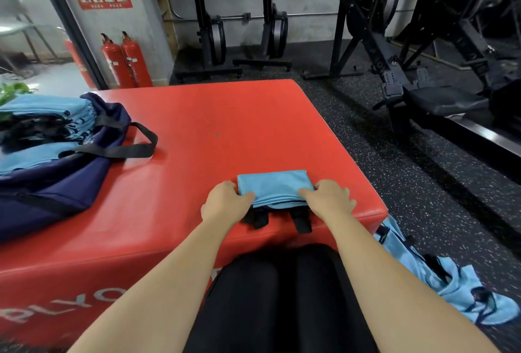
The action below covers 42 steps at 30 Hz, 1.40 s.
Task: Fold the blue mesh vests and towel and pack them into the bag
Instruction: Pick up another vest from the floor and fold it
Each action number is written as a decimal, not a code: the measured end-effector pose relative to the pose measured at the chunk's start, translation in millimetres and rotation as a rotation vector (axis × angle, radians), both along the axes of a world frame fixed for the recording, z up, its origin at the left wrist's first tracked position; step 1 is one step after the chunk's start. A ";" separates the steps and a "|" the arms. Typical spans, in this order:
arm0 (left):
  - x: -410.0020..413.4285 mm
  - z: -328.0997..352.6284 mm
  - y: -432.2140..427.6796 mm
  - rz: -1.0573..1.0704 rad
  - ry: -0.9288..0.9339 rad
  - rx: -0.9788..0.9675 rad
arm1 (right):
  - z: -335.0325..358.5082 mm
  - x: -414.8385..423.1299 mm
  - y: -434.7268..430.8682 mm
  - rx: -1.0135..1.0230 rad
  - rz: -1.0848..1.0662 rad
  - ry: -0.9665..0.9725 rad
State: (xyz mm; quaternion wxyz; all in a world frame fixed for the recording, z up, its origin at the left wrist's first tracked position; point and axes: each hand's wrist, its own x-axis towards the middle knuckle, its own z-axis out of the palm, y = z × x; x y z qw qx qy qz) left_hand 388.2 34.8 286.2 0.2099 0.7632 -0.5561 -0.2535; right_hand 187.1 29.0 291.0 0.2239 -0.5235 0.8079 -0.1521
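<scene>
A folded blue mesh vest (275, 186) with black straps at its near edge lies on the red padded box (197, 132), near the front right corner. My left hand (225, 201) grips its near left corner and my right hand (331, 199) grips its near right corner. The navy bag (56, 180) stands open at the left of the box, with a stack of folded blue vests (45, 121) inside it. More blue vests (439, 282) lie crumpled on the floor to the right of my legs.
Two red fire extinguishers (127, 62) stand against the wall behind the box. Black rowing machines (408, 51) fill the back and right of the speckled rubber floor. A green plant (11, 93) shows at the far left.
</scene>
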 end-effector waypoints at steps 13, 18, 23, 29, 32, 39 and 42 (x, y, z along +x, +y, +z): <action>-10.3 -2.3 15.2 0.002 0.281 0.005 | -4.4 -2.2 19.2 -0.100 -0.011 -0.126; 2.5 8.5 25.1 0.077 0.465 -0.049 | 7.4 4.9 24.1 -0.180 0.043 -0.260; 43.4 33.0 44.1 0.176 0.550 -0.148 | 29.5 36.7 28.1 -0.250 0.126 -0.407; 103.1 65.0 84.3 0.206 0.470 -0.243 | 46.6 87.1 33.5 -0.292 0.389 -0.559; 135.1 85.2 105.1 0.186 0.441 -0.252 | 61.7 113.6 36.8 -0.290 0.603 -0.638; 201.3 112.5 137.3 0.200 0.585 -0.220 | 84.1 179.5 44.4 -0.211 0.788 -0.688; 237.7 114.6 141.1 0.216 0.589 -0.179 | 86.4 211.2 42.1 -0.187 0.815 -0.687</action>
